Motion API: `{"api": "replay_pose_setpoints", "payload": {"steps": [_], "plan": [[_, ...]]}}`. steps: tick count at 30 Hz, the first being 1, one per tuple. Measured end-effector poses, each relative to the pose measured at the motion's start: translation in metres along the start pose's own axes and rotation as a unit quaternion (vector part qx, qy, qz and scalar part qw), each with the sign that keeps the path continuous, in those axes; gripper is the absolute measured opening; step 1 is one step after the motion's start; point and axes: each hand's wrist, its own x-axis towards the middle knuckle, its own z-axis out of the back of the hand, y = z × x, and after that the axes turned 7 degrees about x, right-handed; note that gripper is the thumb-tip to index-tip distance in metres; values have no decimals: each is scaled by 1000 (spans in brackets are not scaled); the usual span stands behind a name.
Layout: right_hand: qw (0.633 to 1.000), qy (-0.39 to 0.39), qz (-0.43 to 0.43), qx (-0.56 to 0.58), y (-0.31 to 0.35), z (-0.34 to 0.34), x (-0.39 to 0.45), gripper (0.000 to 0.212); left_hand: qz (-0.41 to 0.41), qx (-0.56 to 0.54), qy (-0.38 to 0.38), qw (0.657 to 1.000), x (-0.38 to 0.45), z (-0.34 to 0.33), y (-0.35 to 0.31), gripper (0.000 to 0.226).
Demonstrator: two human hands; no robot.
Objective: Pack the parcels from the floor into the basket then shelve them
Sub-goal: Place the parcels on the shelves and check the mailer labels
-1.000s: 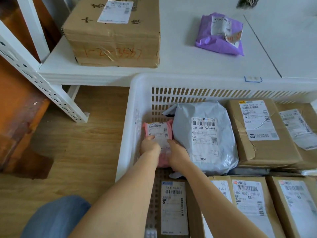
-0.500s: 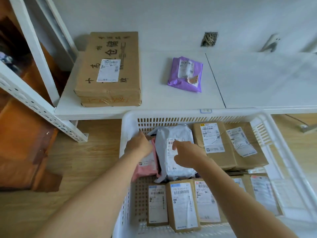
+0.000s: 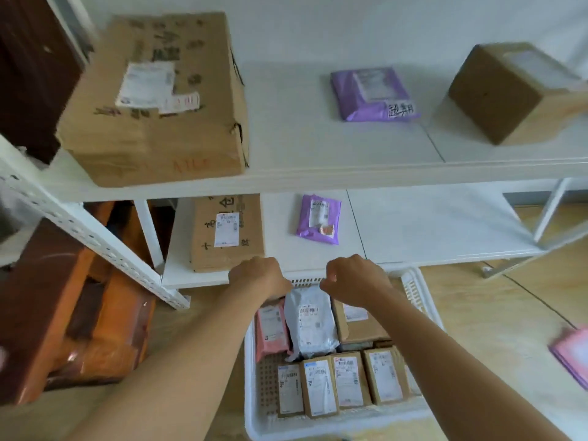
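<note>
The white basket point(image 3: 410, 283) sits on the wood floor point(image 3: 496, 313) right in front of the white shelf point(image 3: 318, 173), packed with parcels. A pink bag point(image 3: 270, 326) stands against its left wall, a grey bag point(image 3: 308, 323) just beside it, and a brown box point(image 3: 356, 326) to the right of that. Along the near side runs a row of four small boxes point(image 3: 337, 380), labels up, touching one another.

Both hands hang over the far end of the basket. The left hand point(image 3: 259, 276) is knuckles-up above the pink bag, fingers curled under; I cannot tell whether they grip anything. The right hand point(image 3: 353, 276) is a loose fist above the grey bag and brown box, with nothing visible in it.

On the lower shelf board lie a long carton point(image 3: 227, 232) and a purple bag point(image 3: 318, 219), well apart. The upper board carries a big carton point(image 3: 159, 100) at the left, a second purple mailer point(image 3: 372, 93) in the middle, and a cube box point(image 3: 509, 90) at the right. A pink packet point(image 3: 572, 353) lies on the floor off to the right, and brown wooden furniture point(image 3: 63, 313) stands to the left of the shelf.
</note>
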Motion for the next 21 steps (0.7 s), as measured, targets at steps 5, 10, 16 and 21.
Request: {"api": "replay_pose_setpoints", "payload": {"steps": [5, 10, 16, 21], "plan": [[999, -26, -19, -4, 34, 95, -45, 33, -8, 21, -59, 998, -57, 100, 6, 26], [997, -71, -14, -9, 61, 174, -85, 33, -31, 21, -116, 993, -105, 174, 14, 26], [990, -138, -20, -34, 79, 232, -131, 34, -45, 37, -178, 982, -153, 233, 19, 29], [982, -178, -21, -55, 83, 264, -163, 29, -31, 46, -215, 975, -185, 261, 16, 14]]}}
